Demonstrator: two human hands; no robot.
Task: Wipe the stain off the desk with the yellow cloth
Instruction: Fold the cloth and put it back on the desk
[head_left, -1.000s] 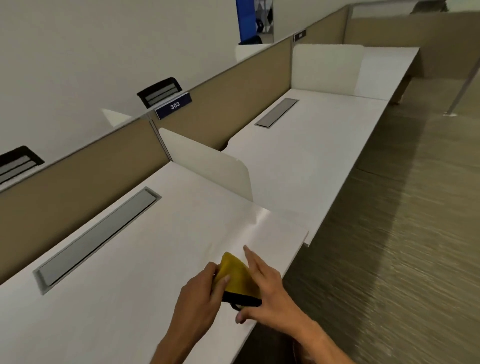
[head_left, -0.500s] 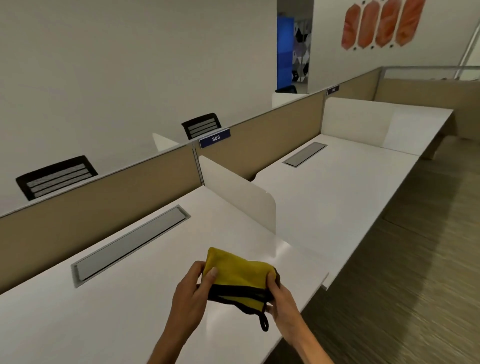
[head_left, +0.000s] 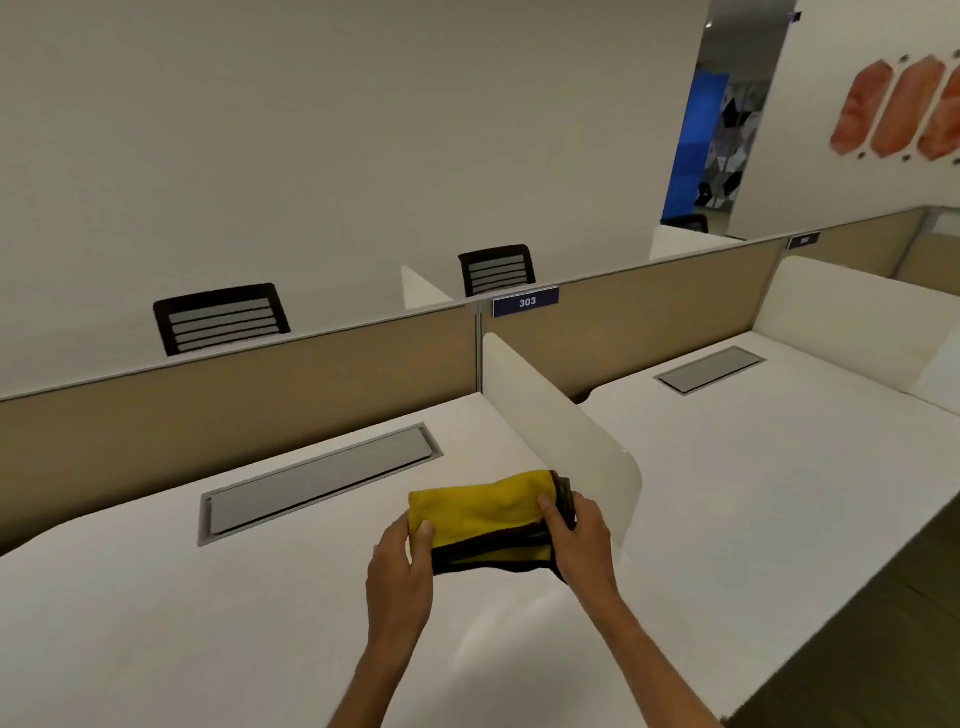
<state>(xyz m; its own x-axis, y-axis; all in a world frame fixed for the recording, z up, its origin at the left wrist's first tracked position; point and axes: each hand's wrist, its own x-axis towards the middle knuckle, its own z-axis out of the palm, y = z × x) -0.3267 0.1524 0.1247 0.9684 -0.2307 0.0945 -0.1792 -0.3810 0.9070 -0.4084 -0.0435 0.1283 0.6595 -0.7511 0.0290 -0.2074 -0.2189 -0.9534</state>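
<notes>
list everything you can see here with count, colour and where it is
yellow cloth: 1, yellow with black edging, folded, held above the near desk
desk: 2 in full view, white, side by side
cable tray cover: 2, grey, one set into each desk top
divider panel: 1, white, upright between the two desks
partition: tan, along the back of the desks
sign: 1, blue, reads 303, on the partition top
chair back: 2, black, behind the partition
stain: none that I can make out
left hand: grips cloth's left end
right hand: grips cloth's right end
</notes>
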